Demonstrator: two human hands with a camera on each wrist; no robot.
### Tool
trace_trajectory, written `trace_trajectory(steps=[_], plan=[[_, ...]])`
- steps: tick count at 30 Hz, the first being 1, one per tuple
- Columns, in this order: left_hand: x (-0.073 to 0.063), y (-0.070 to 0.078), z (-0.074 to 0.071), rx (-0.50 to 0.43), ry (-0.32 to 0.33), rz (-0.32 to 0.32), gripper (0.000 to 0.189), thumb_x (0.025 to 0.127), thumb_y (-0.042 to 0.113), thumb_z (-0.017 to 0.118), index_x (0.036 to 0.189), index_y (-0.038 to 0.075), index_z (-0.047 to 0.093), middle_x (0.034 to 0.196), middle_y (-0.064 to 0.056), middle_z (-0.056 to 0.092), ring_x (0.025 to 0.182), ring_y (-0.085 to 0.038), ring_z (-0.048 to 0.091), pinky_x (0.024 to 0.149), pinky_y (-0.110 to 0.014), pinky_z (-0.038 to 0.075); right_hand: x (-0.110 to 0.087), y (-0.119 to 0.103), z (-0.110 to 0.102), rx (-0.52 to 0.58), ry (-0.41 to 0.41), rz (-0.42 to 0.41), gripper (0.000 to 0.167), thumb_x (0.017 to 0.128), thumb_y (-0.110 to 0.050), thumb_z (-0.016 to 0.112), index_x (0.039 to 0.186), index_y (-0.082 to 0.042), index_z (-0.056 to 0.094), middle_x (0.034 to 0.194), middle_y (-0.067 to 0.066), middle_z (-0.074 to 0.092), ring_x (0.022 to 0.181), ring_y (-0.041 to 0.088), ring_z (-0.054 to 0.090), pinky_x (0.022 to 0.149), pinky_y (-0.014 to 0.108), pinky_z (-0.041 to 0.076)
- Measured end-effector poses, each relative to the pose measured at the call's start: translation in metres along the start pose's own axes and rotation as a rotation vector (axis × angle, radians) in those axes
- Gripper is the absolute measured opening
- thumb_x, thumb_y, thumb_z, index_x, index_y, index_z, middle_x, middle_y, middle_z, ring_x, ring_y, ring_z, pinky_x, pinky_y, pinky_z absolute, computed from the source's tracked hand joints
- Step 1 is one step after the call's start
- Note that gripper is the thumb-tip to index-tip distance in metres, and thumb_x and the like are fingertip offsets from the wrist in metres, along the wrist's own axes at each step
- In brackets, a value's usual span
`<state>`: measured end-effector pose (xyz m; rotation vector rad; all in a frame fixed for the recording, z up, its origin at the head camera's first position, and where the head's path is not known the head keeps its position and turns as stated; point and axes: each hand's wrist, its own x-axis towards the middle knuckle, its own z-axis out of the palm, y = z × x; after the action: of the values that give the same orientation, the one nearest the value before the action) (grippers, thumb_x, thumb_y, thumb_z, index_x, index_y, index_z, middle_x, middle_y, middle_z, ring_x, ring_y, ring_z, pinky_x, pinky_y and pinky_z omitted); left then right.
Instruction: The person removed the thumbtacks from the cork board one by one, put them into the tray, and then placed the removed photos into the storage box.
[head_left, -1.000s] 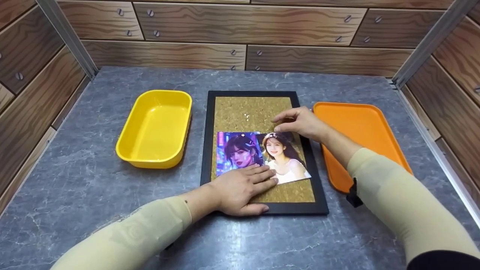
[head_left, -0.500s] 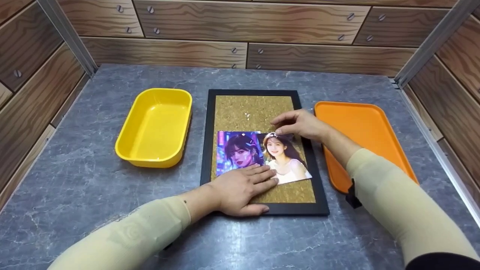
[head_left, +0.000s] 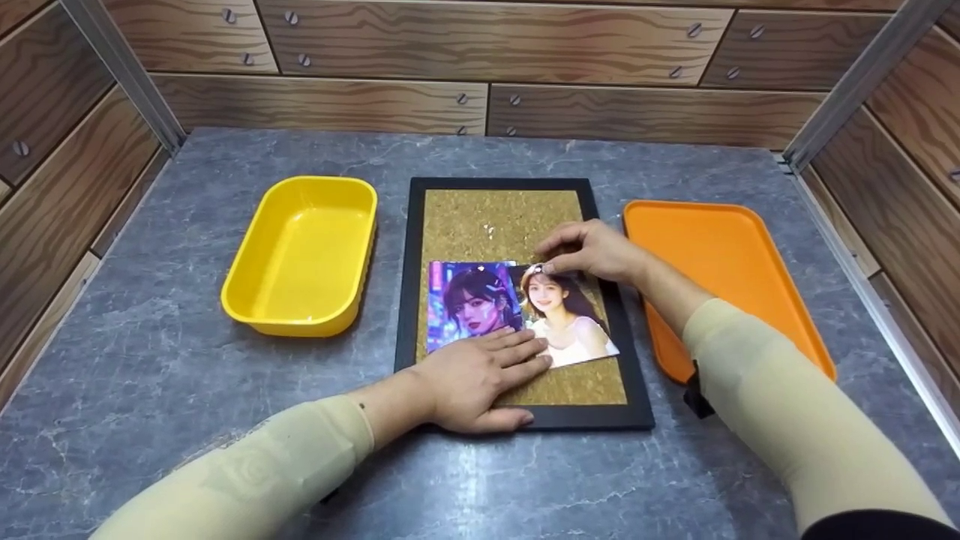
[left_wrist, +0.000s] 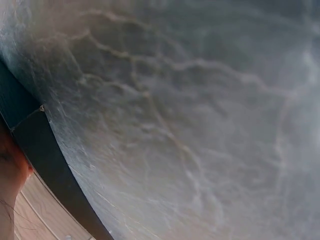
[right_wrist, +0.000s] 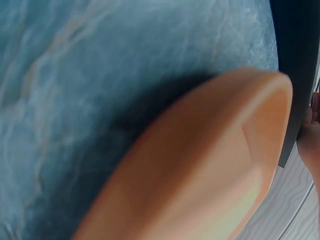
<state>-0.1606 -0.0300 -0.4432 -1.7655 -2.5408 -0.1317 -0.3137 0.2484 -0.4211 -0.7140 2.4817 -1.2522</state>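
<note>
A cork board point(head_left: 457, 217) in a black frame lies on the grey marbled table. Two photo prints overlap side by side on it: a purple-blue portrait point(head_left: 469, 300) on the left and a portrait of a person in a white top point(head_left: 574, 330) on the right. My left hand point(head_left: 472, 382) rests flat, fingers spread, over the lower part of the prints and the frame's lower edge. My right hand point(head_left: 600, 251) is at the right print's top edge, its thumb tip right beside a small pale dot, fingers bent loosely above the cork.
A yellow tub point(head_left: 304, 262) stands left of the board. An orange tray point(head_left: 697, 247) lies to the right, under the right forearm; its rim point(right_wrist: 240, 110) fills much of the right wrist view. Small pale specks point(head_left: 490, 231) show on the upper cork. Wood-patterned walls enclose the table.
The whole view shifts slightly. My right thumb has come a little lower, onto the top edge of the right print. The left hand stays in place.
</note>
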Motion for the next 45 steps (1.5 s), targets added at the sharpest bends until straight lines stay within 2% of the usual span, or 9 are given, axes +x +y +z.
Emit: trace_trajectory(steps=[16, 26, 45], plan=[[-0.0006, -0.0008, -0.0001, -0.012, 0.012, 0.009, 0.076, 0.110, 0.058, 0.039, 0.165, 0.006, 0.036, 0.169, -0.015, 0.036, 0.158, -0.030, 0.031, 0.131, -0.040, 0.019, -0.0007, -0.0017, 0.0056, -0.138, 0.012, -0.014, 0.026, 0.085, -0.025, 0.092, 0.108, -0.018, 0.086, 0.118, 0.001, 0.076, 0.119, 0.020, 0.062, 0.110, 0.039, 0.044], [-0.0017, 0.0000, 0.0018, -0.014, 0.012, 0.003, 0.076, 0.110, 0.057, 0.039, 0.165, 0.006, 0.036, 0.170, -0.014, 0.036, 0.158, -0.029, 0.030, 0.131, -0.039, 0.019, 0.0002, -0.0022, 0.0089, -0.149, 0.007, -0.031, 0.025, 0.085, -0.022, 0.092, 0.108, -0.016, 0.086, 0.114, 0.003, 0.075, 0.113, 0.021, 0.063, 0.104, 0.038, 0.046], [-0.0003, -0.0007, 0.0000, -0.036, 0.022, 0.011, 0.076, 0.110, 0.057, 0.041, 0.165, 0.005, 0.036, 0.169, -0.016, 0.036, 0.158, -0.031, 0.030, 0.131, -0.041, 0.020, -0.0011, -0.0031, 0.0070, -0.207, -0.007, -0.031, 0.023, 0.087, -0.019, 0.089, 0.109, -0.015, 0.085, 0.118, 0.005, 0.074, 0.119, 0.026, 0.062, 0.109, 0.041, 0.043]])
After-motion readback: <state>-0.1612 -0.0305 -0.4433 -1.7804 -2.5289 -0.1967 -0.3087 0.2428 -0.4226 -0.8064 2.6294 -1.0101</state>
